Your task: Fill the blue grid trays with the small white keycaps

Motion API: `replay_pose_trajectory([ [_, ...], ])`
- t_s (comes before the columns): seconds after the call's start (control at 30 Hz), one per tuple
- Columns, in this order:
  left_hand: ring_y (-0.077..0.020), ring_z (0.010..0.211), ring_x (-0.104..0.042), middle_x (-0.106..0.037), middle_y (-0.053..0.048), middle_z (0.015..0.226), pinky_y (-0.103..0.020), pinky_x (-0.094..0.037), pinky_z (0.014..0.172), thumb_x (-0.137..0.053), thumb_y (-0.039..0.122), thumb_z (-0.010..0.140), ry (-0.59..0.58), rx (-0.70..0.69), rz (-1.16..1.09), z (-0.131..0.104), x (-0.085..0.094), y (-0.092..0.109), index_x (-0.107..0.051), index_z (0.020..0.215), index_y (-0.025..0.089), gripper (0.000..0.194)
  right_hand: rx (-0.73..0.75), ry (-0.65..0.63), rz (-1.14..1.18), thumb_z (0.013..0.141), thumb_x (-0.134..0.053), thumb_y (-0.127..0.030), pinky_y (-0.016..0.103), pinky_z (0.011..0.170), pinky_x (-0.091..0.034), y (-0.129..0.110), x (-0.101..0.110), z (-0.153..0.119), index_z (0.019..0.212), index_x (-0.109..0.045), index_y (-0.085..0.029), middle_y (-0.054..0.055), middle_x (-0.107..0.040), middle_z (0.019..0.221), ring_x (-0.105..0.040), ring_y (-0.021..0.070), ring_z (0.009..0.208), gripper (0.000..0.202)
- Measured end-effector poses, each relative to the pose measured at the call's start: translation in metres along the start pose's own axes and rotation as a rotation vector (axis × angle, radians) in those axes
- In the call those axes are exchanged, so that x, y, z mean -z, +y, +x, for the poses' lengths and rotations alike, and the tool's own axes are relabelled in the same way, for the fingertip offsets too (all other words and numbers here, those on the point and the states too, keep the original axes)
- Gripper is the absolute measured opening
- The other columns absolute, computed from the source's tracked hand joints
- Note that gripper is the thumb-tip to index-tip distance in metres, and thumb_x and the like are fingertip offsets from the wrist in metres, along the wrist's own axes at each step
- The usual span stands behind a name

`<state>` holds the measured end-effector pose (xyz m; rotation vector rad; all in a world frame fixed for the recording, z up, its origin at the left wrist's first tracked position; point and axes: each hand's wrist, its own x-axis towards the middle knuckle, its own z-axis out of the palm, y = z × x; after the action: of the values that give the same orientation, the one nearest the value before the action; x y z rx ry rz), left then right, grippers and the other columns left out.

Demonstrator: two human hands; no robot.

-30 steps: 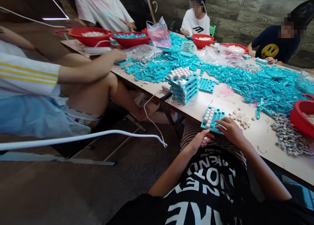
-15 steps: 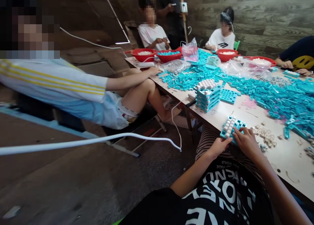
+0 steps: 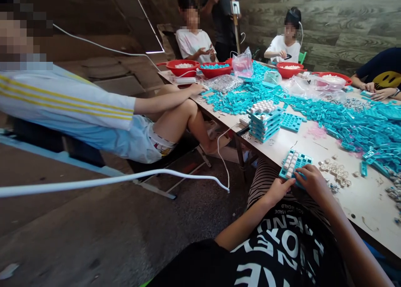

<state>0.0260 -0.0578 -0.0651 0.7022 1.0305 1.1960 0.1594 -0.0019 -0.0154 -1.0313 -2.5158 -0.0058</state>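
Note:
A blue grid tray (image 3: 301,158) with rows of white keycap-like pieces (image 3: 291,163) lies at the table's near edge. My left hand (image 3: 280,189) grips the tray's near left corner between thumb and fingers. On the tray's near right part rests my right hand (image 3: 310,179), its fingers bent over the holes; whether a small piece is between them is hidden. Right of the tray are loose pale, clear pieces (image 3: 336,170). A stack of blue trays (image 3: 265,124), topped with white pieces, stands beyond it, beside a flat blue tray (image 3: 292,122).
A long heap of blue plastic parts (image 3: 341,120) spreads over the table (image 3: 369,207). Red bowls (image 3: 216,72) and plastic bags (image 3: 242,65) stand farther back. Several people sit around the table, one at the left with an arm (image 3: 163,101) on it. A white cable (image 3: 125,180) crosses in front.
My right hand has shifted slightly left and up over the tray, uncovering more of its right side. The person at the back right has raised a hand over the red bowl.

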Motion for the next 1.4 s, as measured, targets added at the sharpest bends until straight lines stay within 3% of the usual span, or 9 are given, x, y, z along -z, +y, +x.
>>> replay_pose_trajectory([
  [0.2,-0.0051,0.043,-0.035,-0.056,0.002,0.059,-0.021,-0.020,0.044,-0.067,0.042,0.066,-0.024,0.024,-0.036,-0.010,-0.009,0.001,-0.062,0.092,0.013,0.039,0.153,-0.251,-0.229,0.085,-0.047,-0.018,0.031,0.061,-0.037,-0.010,0.017,0.013,0.062,-0.064,-0.017,0.009,-0.056,0.068,-0.050,0.0197,0.067,0.028],
  [0.33,-0.0053,0.043,-0.032,-0.053,0.003,0.057,-0.021,-0.019,0.044,-0.062,0.037,0.070,-0.038,0.053,-0.012,-0.012,-0.011,0.003,-0.061,0.086,0.014,0.028,0.152,-0.319,-0.216,0.084,-0.048,-0.016,0.031,0.060,-0.036,-0.008,0.018,0.013,0.058,-0.061,-0.017,0.009,-0.054,0.065,-0.048,0.0197,0.066,0.029],
  [0.53,-0.0063,0.042,-0.030,-0.041,0.003,0.043,-0.022,-0.020,0.044,-0.047,0.022,0.072,-0.303,0.248,0.220,-0.018,0.004,0.016,-0.051,0.051,0.014,0.023,-0.012,-0.217,0.014,0.087,-0.047,-0.025,0.028,0.065,-0.042,0.002,0.010,-0.002,0.076,-0.067,-0.018,0.006,-0.057,0.076,-0.054,0.0173,0.071,0.024],
  [0.6,-0.0060,0.041,-0.030,-0.042,0.002,0.044,-0.022,-0.018,0.043,-0.045,0.020,0.070,-0.400,0.308,0.212,-0.024,0.006,0.021,-0.050,0.053,0.014,0.019,-0.076,-0.157,0.062,0.088,-0.048,-0.030,0.029,0.067,-0.045,0.000,0.011,-0.007,0.089,-0.067,-0.017,0.007,-0.059,0.082,-0.056,0.0183,0.074,0.023],
  [0.7,-0.0055,0.043,-0.032,-0.046,0.004,0.050,-0.021,-0.018,0.044,-0.052,0.022,0.070,-0.432,0.195,0.025,-0.037,0.005,0.030,-0.053,0.074,0.015,0.008,-0.152,0.004,0.158,0.088,-0.047,-0.038,0.031,0.069,-0.047,-0.013,0.023,-0.015,0.103,-0.062,-0.017,0.008,-0.060,0.086,-0.059,0.0191,0.077,0.030],
  [0.83,-0.0058,0.050,-0.039,-0.051,0.003,0.061,-0.019,-0.024,0.047,-0.064,0.038,0.072,-0.438,-0.008,-0.197,-0.052,0.002,0.043,-0.049,0.108,0.016,0.045,-0.126,0.073,0.396,0.089,-0.046,-0.036,0.029,0.070,-0.050,-0.038,0.046,-0.026,0.106,-0.063,-0.023,0.005,-0.063,0.087,-0.060,0.0163,0.078,0.027],
  [0.97,-0.0048,0.047,-0.040,-0.050,0.005,0.058,-0.018,-0.025,0.046,-0.071,0.050,0.065,-0.380,-0.080,-0.200,-0.058,0.002,0.053,-0.045,0.115,0.016,0.067,-0.035,0.045,0.539,0.087,-0.052,-0.034,0.029,0.072,-0.051,-0.055,0.059,-0.029,0.110,-0.062,-0.025,0.006,-0.062,0.093,-0.060,0.0167,0.084,0.027],
  [1.23,-0.0067,0.055,-0.051,-0.061,-0.002,0.076,-0.019,-0.038,0.054,-0.077,0.051,0.056,-0.402,-0.034,-0.144,-0.064,0.006,0.060,-0.043,0.112,0.017,0.074,0.000,-0.106,0.677,0.086,-0.055,-0.030,0.032,0.082,-0.050,-0.068,0.056,-0.027,0.109,-0.060,-0.024,0.007,-0.057,0.102,-0.057,0.0176,0.096,0.024],
  [1.4,-0.0056,0.047,-0.044,-0.052,0.005,0.058,-0.017,-0.030,0.048,-0.073,0.055,0.058,-0.419,-0.013,-0.038,-0.063,0.011,0.065,-0.043,0.111,0.015,0.073,-0.028,-0.138,0.685,0.085,-0.055,-0.030,0.030,0.080,-0.049,-0.070,0.054,-0.027,0.098,-0.060,-0.023,0.005,-0.057,0.097,-0.057,0.0171,0.094,0.015],
])
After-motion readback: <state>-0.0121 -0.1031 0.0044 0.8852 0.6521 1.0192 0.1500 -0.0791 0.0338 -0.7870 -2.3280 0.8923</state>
